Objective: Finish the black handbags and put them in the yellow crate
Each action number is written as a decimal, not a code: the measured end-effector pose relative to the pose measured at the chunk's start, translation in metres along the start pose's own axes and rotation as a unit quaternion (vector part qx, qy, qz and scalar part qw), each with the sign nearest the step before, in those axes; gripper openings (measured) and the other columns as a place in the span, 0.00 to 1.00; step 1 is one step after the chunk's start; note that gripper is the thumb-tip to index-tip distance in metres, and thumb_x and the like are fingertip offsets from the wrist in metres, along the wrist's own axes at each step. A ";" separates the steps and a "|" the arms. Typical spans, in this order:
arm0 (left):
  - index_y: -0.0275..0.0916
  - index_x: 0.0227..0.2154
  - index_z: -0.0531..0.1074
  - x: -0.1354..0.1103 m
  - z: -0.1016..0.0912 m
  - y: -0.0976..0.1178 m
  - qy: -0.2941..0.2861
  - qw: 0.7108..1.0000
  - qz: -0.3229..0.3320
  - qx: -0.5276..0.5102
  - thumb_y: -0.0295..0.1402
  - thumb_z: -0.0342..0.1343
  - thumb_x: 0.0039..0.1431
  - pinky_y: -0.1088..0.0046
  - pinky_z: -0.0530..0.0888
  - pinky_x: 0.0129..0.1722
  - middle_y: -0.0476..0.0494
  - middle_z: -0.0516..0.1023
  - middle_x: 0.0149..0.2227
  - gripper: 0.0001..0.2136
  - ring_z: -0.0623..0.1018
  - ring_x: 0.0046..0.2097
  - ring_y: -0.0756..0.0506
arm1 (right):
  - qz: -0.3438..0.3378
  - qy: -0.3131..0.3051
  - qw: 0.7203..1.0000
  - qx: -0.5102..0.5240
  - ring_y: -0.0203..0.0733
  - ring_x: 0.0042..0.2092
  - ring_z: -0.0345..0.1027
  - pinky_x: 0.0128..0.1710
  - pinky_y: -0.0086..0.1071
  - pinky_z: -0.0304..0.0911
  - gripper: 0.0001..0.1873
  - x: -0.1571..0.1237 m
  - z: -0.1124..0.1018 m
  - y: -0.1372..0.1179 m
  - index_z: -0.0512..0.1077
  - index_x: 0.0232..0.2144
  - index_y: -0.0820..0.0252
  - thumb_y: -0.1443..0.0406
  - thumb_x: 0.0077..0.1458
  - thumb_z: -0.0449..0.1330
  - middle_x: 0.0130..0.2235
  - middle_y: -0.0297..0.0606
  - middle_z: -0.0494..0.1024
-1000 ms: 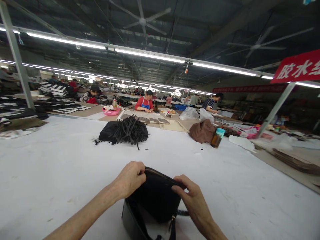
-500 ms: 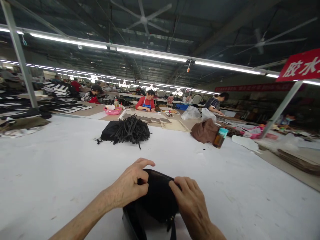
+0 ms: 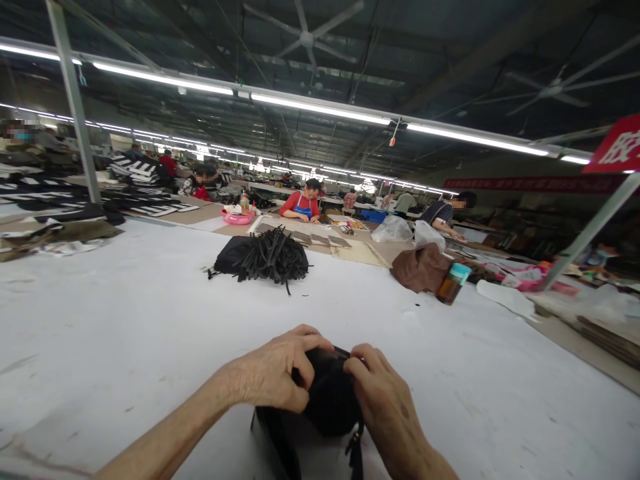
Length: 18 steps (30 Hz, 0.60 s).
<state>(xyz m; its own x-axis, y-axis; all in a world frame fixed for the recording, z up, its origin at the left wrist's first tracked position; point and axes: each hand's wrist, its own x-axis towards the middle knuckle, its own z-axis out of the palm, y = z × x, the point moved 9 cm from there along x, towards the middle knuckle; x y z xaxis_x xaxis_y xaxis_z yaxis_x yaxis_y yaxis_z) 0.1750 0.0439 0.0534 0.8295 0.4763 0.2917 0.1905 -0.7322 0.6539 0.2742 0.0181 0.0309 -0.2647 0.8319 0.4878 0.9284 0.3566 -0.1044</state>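
Observation:
A black bag [image 3: 327, 400] stands on the white table [image 3: 125, 320] right in front of me. My left hand [image 3: 273, 370] is closed on the bag's top edge from the left, fingers curled over it. From the right, my right hand [image 3: 385, 400] pinches the same top edge. The two hands almost touch at the bag's opening. The lower part of the bag and its strap run out of the bottom of the view.
A heap of black straps [image 3: 267, 257] lies further back on the table. At the right are a brown cloth bundle [image 3: 417, 267] and a jar with a teal lid [image 3: 453, 283]. Other people work at tables behind. Cardboard sheets [image 3: 600, 327] lie at the far right.
My hands have drawn closer together on the bag's top, squeezing its opening narrower. The left index finger, raised half a second ago, has curled back down. The view has shifted slightly.

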 end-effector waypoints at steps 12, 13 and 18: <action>0.36 0.13 0.67 -0.009 -0.008 -0.041 0.086 0.983 -0.143 -0.076 0.22 0.50 0.38 0.77 0.65 0.41 0.53 0.64 0.51 0.06 0.69 0.45 0.47 | -0.012 -0.044 0.999 0.014 0.41 0.37 0.59 0.35 0.34 0.59 0.11 0.003 0.001 0.001 0.68 0.29 0.56 0.75 0.47 0.50 0.38 0.37 0.66; 0.35 0.13 0.65 -0.009 -0.010 -0.042 0.100 0.981 -0.152 -0.062 0.22 0.49 0.38 0.77 0.65 0.40 0.52 0.65 0.50 0.06 0.70 0.43 0.47 | -0.014 -0.045 0.999 0.007 0.41 0.37 0.59 0.35 0.34 0.58 0.10 0.003 0.001 0.000 0.68 0.28 0.56 0.74 0.47 0.51 0.38 0.37 0.66; 0.36 0.12 0.60 -0.009 -0.018 -0.043 0.147 0.971 -0.188 0.010 0.23 0.46 0.41 0.77 0.65 0.36 0.49 0.69 0.44 0.07 0.71 0.38 0.48 | 0.007 -0.020 0.997 -0.075 0.41 0.34 0.57 0.31 0.34 0.53 0.10 0.010 0.002 0.000 0.68 0.22 0.56 0.74 0.48 0.55 0.32 0.36 0.67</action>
<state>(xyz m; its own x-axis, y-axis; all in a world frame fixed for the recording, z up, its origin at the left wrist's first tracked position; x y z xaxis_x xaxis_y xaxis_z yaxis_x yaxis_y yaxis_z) 0.1496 0.0801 0.0352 0.5144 0.8281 0.2229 0.4640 -0.4873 0.7398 0.2713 0.0271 0.0335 -0.2591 0.8535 0.4521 0.9598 0.2800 0.0216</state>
